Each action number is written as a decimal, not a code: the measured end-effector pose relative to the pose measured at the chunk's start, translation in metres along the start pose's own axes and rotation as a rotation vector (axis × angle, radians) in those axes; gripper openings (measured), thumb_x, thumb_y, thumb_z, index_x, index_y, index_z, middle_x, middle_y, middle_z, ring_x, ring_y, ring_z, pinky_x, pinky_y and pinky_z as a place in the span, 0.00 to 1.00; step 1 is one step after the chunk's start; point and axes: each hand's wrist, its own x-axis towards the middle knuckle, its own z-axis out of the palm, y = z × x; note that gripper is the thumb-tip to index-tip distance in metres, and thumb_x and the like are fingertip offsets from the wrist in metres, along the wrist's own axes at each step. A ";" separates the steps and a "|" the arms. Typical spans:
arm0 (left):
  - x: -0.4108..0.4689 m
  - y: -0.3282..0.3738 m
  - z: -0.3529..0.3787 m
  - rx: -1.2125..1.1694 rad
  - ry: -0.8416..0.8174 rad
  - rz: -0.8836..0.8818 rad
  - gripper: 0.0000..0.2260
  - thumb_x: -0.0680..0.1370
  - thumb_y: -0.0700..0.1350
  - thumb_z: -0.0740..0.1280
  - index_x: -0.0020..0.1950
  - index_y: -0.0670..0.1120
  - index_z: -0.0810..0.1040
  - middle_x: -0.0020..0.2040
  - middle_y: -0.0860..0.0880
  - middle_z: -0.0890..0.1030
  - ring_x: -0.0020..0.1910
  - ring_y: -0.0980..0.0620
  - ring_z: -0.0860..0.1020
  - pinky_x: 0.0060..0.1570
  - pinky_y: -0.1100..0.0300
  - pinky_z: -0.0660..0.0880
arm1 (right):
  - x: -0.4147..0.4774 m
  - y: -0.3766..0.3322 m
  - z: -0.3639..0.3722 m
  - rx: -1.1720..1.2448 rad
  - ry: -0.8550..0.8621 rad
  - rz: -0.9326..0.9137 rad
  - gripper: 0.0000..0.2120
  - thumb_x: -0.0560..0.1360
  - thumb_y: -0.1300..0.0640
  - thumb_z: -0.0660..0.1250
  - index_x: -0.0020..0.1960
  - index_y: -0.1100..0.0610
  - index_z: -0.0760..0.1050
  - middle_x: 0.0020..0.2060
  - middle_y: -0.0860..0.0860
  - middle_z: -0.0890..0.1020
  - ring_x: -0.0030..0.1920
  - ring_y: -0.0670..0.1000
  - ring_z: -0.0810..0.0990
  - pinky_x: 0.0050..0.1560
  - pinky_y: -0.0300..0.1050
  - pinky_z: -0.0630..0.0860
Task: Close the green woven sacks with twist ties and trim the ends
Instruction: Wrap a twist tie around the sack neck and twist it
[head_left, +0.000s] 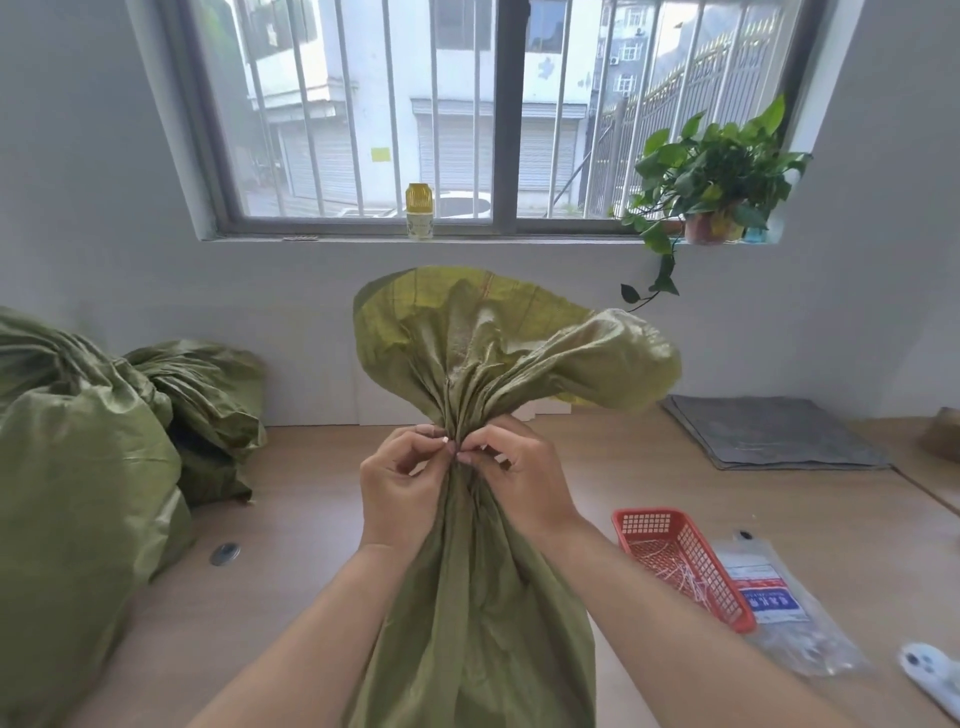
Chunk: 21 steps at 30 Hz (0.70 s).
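Head view: your left hand (400, 483) and right hand (524, 478) both pinch the gathered neck of the upright sack (467, 597), directly between them.

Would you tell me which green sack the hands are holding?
The middle sack, standing upright: the left hand and right hand pinch its gathered neck. The large sack at the far left and the smaller sack behind it lie untouched.
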 end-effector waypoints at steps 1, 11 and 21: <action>0.000 0.000 -0.002 0.009 -0.007 0.007 0.13 0.72 0.27 0.75 0.37 0.44 0.84 0.48 0.40 0.84 0.46 0.49 0.84 0.51 0.59 0.81 | 0.001 0.000 0.001 -0.019 -0.016 -0.015 0.03 0.75 0.61 0.76 0.46 0.55 0.84 0.42 0.45 0.82 0.43 0.47 0.81 0.43 0.51 0.79; -0.002 -0.005 -0.004 -0.003 0.016 -0.045 0.18 0.73 0.28 0.75 0.35 0.52 0.86 0.48 0.50 0.83 0.48 0.50 0.83 0.49 0.60 0.79 | 0.018 -0.015 -0.003 -0.052 -0.187 -0.004 0.04 0.76 0.60 0.72 0.45 0.52 0.81 0.40 0.43 0.83 0.43 0.45 0.80 0.45 0.45 0.78; -0.002 -0.004 0.001 -0.154 0.067 -0.124 0.06 0.73 0.29 0.76 0.42 0.40 0.86 0.46 0.40 0.84 0.42 0.47 0.85 0.46 0.61 0.80 | 0.022 -0.011 -0.002 0.108 -0.104 0.216 0.02 0.77 0.59 0.75 0.47 0.55 0.87 0.37 0.41 0.84 0.39 0.40 0.80 0.40 0.31 0.71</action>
